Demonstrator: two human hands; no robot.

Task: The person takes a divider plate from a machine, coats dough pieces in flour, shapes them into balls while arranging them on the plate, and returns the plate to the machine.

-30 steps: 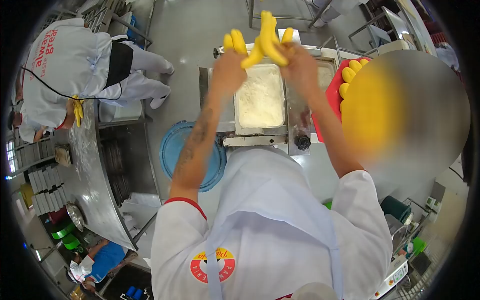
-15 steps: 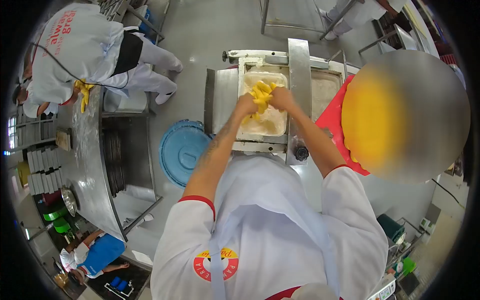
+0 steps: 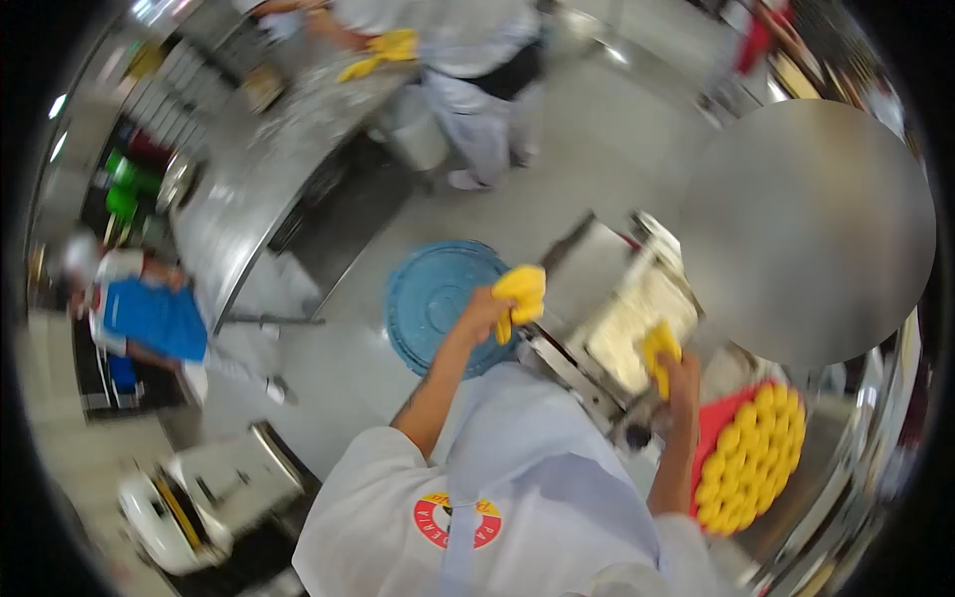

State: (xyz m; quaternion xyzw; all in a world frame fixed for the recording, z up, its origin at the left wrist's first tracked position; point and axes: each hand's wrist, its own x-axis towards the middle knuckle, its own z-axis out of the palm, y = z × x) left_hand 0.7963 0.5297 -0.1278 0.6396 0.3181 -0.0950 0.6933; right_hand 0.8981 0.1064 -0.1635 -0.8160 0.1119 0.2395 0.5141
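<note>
My left hand (image 3: 484, 310) is closed on a piece of soft yellow dough (image 3: 521, 291) that sticks out past the fingers, above the blue round lid (image 3: 438, 308). Lower right, my right hand (image 3: 683, 372) grips another yellow dough piece (image 3: 658, 350). It hangs over the near right side of a white tub (image 3: 625, 348) holding a pale crumbly or powdery coating. The tub rests on a metal machine frame. Beside my right forearm, a red tray (image 3: 708, 428) carries several rounded yellow dough pieces (image 3: 753, 460) in rows. Motion blurs the dough's outlines.
A floury steel table (image 3: 234, 214) stands at the upper left. One co-worker (image 3: 473, 90) is at its far end, with yellow dough nearby. Another person in a blue apron (image 3: 154, 318) is at the left. A white machine (image 3: 174, 522) sits lower left. A blurred disc covers the upper right.
My hands, close together over the tub before, are now wide apart, each with yellow dough. The view has turned, so the tub and red tray appear further right and lower.
</note>
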